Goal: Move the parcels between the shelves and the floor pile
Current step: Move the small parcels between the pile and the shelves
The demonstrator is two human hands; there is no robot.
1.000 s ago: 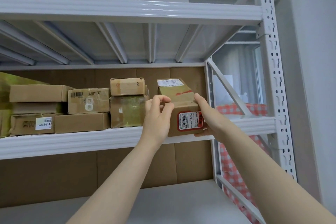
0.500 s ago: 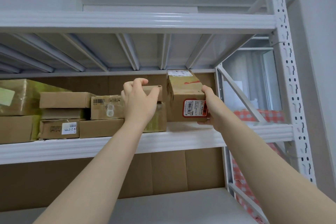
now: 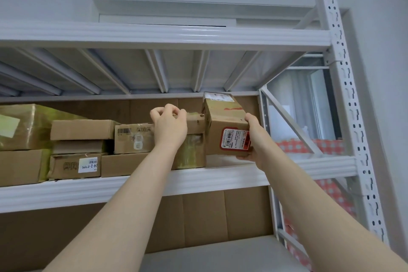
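A tall cardboard parcel with a red-framed label stands tilted at the right end of the middle shelf. My right hand grips its right side and bottom edge. My left hand curls its fingers over the top front edge of a small box that lies on a tape-wrapped parcel, just left of the tall parcel. Several more cardboard parcels sit stacked along the shelf to the left.
A white metal upright and a diagonal brace bound the shelf on the right. The upper shelf beam runs overhead. A lower shelf board lies below. Red checked cloth shows beyond the rack.
The tall labelled parcel has gone from the shelf's front edge further in and now leans. My left hand left it and took hold of the small box's top edge.
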